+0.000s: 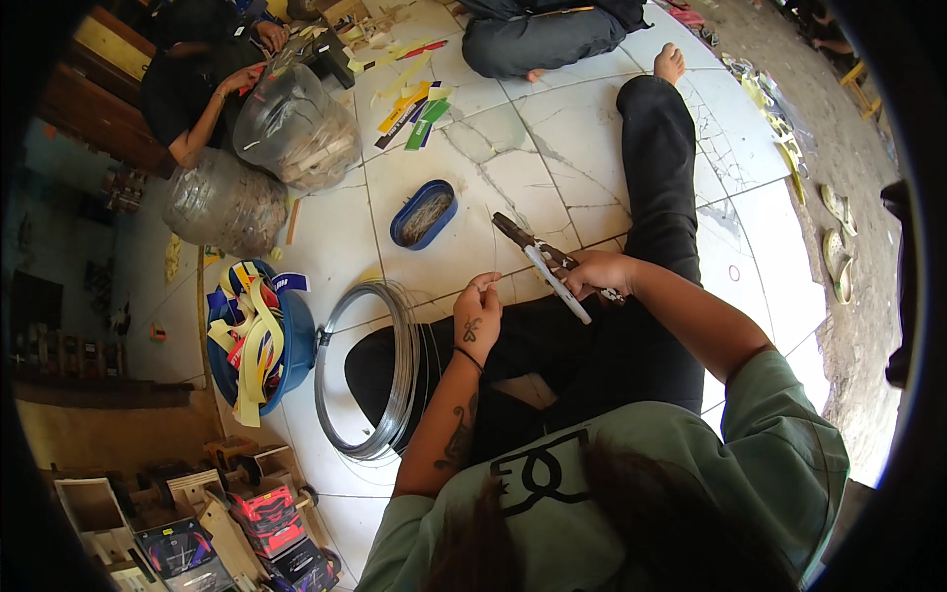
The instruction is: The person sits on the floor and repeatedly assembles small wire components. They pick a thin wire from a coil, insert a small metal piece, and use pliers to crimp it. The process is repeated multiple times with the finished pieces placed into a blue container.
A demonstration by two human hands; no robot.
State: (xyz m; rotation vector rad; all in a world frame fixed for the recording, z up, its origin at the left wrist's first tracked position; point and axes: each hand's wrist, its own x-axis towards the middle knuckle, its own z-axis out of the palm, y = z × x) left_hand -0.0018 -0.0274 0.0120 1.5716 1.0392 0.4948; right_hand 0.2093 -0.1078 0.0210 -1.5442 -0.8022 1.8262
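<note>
A floor (pixel 592 128) of white tiles, cracked in places, carries the things; its right edge is ragged. Near the middle stands a blue oval tub (pixel 400 235) holding thin wire pieces. Toward the left edge sits a blue basin (pixel 302 335) heaped with coloured strips, a coil of grey wire (pixel 405 370) just beside it. Two bulging clear sacks (pixel 321 148) stand toward the far left corner. Flat coloured strips (pixel 424 120) lie beyond the tub; yellow scraps (pixel 779 116) line the right edge.

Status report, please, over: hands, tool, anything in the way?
Left hand pinched, contents unclear. Right hand gripping pliers-like tool. Wire coil at left, blue oval tub ahead, neither between the hands.
</note>
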